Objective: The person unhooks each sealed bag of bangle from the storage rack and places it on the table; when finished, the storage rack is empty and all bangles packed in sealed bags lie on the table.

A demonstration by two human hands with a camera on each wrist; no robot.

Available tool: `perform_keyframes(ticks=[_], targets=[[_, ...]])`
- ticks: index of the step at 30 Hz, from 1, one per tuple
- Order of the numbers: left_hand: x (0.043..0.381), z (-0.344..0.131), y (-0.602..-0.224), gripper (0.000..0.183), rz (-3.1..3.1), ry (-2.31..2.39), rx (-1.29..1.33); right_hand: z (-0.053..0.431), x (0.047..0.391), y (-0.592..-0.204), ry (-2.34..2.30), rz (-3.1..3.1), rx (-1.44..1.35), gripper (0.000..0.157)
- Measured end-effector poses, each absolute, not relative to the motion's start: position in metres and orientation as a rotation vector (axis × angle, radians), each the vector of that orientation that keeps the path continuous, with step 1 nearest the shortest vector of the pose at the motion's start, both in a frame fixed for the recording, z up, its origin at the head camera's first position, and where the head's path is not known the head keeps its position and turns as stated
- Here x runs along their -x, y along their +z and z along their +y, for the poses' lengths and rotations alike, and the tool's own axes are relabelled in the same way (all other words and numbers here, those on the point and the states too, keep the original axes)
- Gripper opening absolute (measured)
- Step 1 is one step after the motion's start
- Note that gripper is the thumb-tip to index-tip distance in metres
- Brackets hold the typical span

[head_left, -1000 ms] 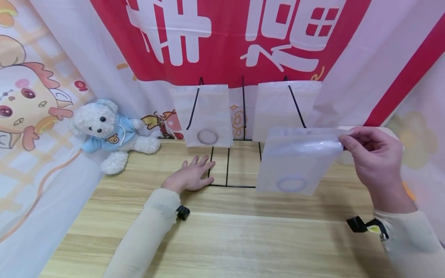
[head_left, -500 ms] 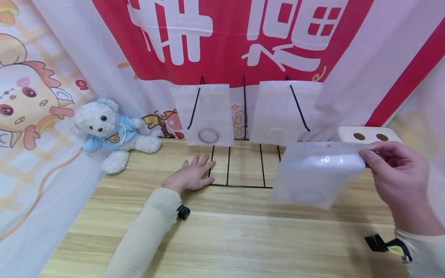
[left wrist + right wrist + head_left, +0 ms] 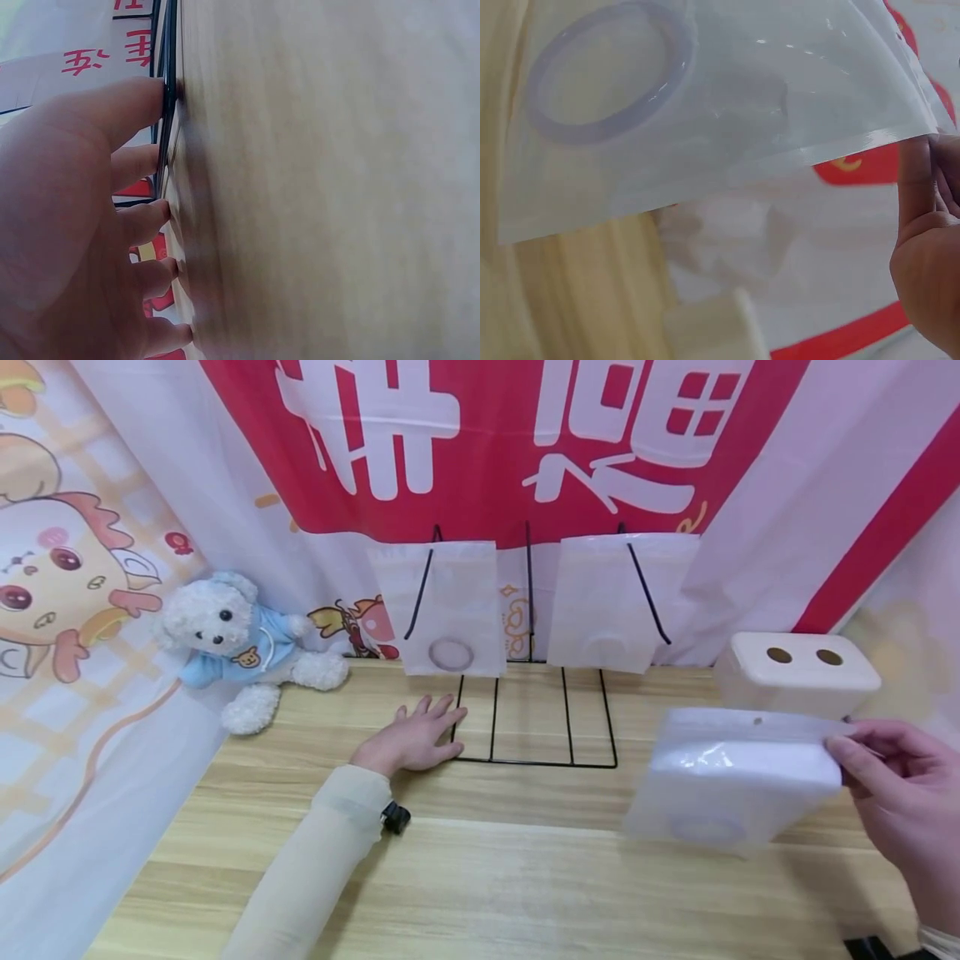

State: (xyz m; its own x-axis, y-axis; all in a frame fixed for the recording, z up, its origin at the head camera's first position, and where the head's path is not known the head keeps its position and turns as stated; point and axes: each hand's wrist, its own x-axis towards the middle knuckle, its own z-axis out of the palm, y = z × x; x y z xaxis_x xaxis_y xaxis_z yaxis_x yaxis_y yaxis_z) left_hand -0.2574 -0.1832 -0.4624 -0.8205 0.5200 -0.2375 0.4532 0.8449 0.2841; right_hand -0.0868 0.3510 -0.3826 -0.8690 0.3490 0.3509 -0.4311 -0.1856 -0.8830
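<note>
My right hand (image 3: 903, 802) pinches the top right corner of a translucent plastic zip bag (image 3: 738, 785), which hangs tilted over the table's right side. A pale purple ring (image 3: 611, 75) shows through the bag in the right wrist view. My left hand (image 3: 411, 739) lies with fingers spread at the front left corner of a black wire display rack (image 3: 536, 764), its fingertips on the table and wire. Two similar bags hang from the rack's hooks: a left bag (image 3: 450, 602) with a bangle-like ring inside, and a right bag (image 3: 607, 602) with a faint ring.
A white box with two round holes (image 3: 802, 672) stands at the back right, behind the held bag. A white teddy bear in a blue hoodie (image 3: 251, 647) sits at the back left. Printed cloth (image 3: 480, 510) hangs behind the wooden table (image 3: 480, 893).
My right hand has carried the bag away from the rack, rightward and toward me. The rack's front right corner and the white box have come into view. My left hand has stayed put.
</note>
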Motion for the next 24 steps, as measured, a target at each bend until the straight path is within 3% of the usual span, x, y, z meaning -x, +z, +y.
perform_keyframes(ticks=[5, 17, 24], targets=[[0.254, -0.180, -0.453, 0.073, 2.705, 0.271, -0.711, 0.364, 0.090, -0.394, 2.142, -1.579, -0.059, 0.031], [0.253, -0.180, -0.451, 0.073, 2.702, 0.247, -0.688, 0.387, 0.131, -0.398, 1.704, -2.246, 0.201, 0.014], [0.253, -0.179, -0.451, 0.073, 2.699, 0.255, -0.702, 0.402, 0.146, -0.430, 1.718, -2.393, 0.192, 0.022]])
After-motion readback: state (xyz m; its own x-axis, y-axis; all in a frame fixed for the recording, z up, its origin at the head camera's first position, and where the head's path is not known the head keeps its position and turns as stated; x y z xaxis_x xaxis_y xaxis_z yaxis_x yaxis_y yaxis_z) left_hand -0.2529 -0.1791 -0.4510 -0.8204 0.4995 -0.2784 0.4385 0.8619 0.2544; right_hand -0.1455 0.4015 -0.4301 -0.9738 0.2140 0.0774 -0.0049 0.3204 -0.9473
